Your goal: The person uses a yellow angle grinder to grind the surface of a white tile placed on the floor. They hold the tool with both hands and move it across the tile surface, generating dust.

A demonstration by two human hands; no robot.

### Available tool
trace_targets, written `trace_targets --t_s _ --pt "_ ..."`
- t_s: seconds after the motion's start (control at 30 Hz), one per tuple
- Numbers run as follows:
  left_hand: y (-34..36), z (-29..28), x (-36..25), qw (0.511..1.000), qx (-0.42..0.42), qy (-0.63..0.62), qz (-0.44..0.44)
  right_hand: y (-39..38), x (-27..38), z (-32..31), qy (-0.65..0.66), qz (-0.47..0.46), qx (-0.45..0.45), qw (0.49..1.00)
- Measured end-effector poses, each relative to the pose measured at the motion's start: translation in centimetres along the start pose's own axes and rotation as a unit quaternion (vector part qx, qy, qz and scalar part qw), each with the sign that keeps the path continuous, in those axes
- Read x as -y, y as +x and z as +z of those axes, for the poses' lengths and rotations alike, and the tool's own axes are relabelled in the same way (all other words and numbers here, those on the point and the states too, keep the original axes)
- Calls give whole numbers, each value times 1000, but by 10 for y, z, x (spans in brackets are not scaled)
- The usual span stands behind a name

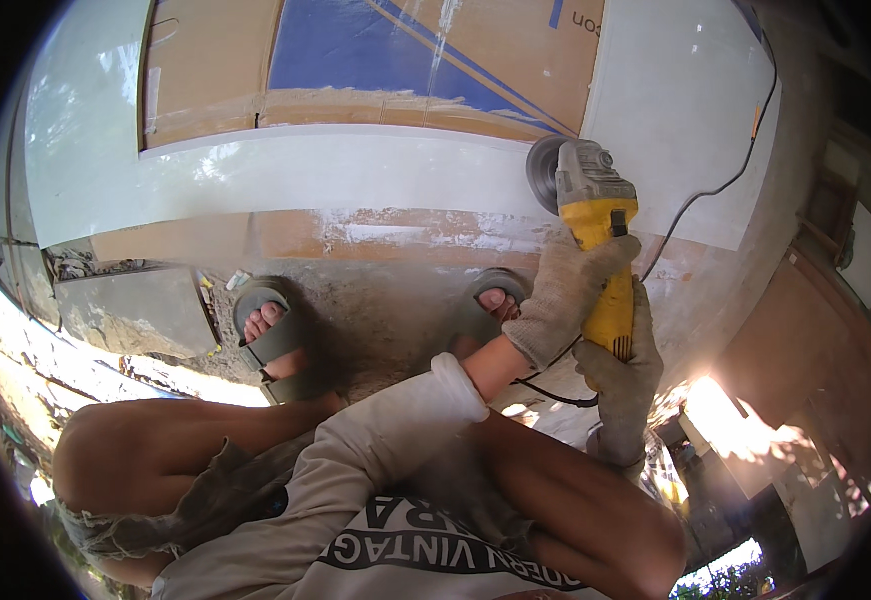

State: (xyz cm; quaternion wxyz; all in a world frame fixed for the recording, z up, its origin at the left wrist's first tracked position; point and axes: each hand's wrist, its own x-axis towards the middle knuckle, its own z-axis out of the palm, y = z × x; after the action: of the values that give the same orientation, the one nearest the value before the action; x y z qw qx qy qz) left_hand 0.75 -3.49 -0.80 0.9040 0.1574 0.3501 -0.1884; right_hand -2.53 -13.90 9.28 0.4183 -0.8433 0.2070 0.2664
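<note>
A yellow-and-grey angle grinder is held in both my gloved hands. My left hand, at the end of a white sleeve, is wrapped round the middle of its body. Behind it, my right hand grips the rear end near the cord. The grinder's dark round disc stands on edge over the front strip of a glossy white slab, just below the right corner of its rectangular opening. Whether the disc touches the slab, I cannot tell.
Brown-and-blue cardboard shows through the slab's opening, and a dusty cardboard strip runs along its front edge. A black cord curves across the slab's right side. My sandalled feet rest on dusty ground. A grey block lies at left.
</note>
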Motion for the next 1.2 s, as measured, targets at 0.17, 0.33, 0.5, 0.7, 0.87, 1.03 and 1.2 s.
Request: trace_targets --t_s 0.17,0.33,0.5,0.7,0.87,1.03,1.2 --pt "-4 2 -7 999 -12 36 1 0 -1 1 13 -22 10 1000" --pt "-14 2 -17 1000 -19 -7 6 0 5 5 16 -12 16 1000" --pt "-13 -3 -26 1000 -5 5 15 3 11 8 14 -21 30 999" --pt "-11 -2 -21 1000 -25 4 11 3 12 9 7 -11 27 1000" --pt "-6 -1 -13 1000 -19 -21 5 3 10 10 -1 -17 8 1000" --pt "-2 0 -7 1000 -8 -14 6 2 13 3 -8 20 12 1000" --pt "-2 1 -7 1000 3 -2 8 1 12 1 -4 0 12 1000"
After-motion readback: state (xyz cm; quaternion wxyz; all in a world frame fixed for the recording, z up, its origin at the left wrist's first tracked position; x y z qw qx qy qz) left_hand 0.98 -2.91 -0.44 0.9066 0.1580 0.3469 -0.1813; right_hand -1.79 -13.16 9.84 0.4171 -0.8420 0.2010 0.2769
